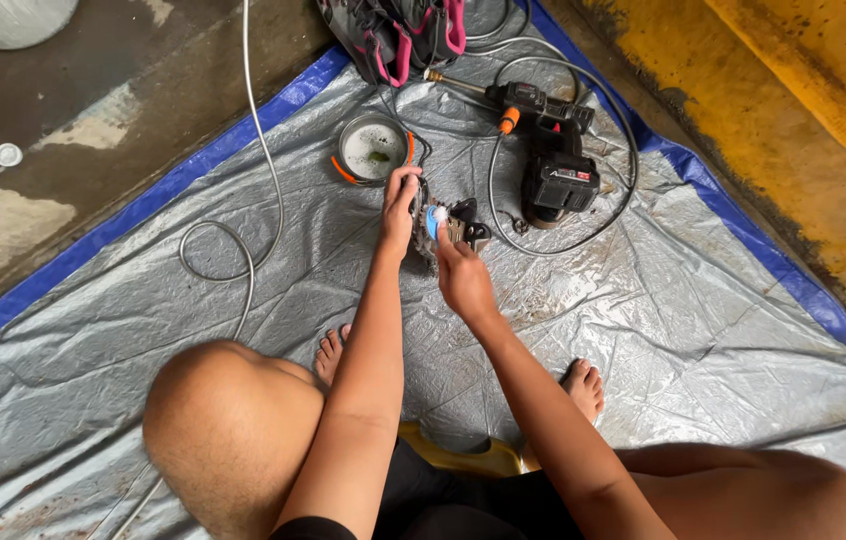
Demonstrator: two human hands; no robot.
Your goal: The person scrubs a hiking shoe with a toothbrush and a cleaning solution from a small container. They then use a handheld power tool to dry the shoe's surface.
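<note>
Metal part (455, 228) gripped by left hand (399, 208); right hand (461, 280) closed on blue brush (434, 218) touching it.

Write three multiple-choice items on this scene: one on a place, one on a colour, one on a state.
1. Where is the round bowl?
A. beyond the hands
B. behind the feet
C. on the yellow wall

2. What colour is the edge of the tarp?
A. red
B. blue
C. green

3. What is the left hand doing?
A. hanging free
B. resting on a knee
C. gripping the dark part

A: it lies past the fingers. B: a blue band borders the grey sheet. C: its fingers close on the part, with the right hand alongside.
</note>
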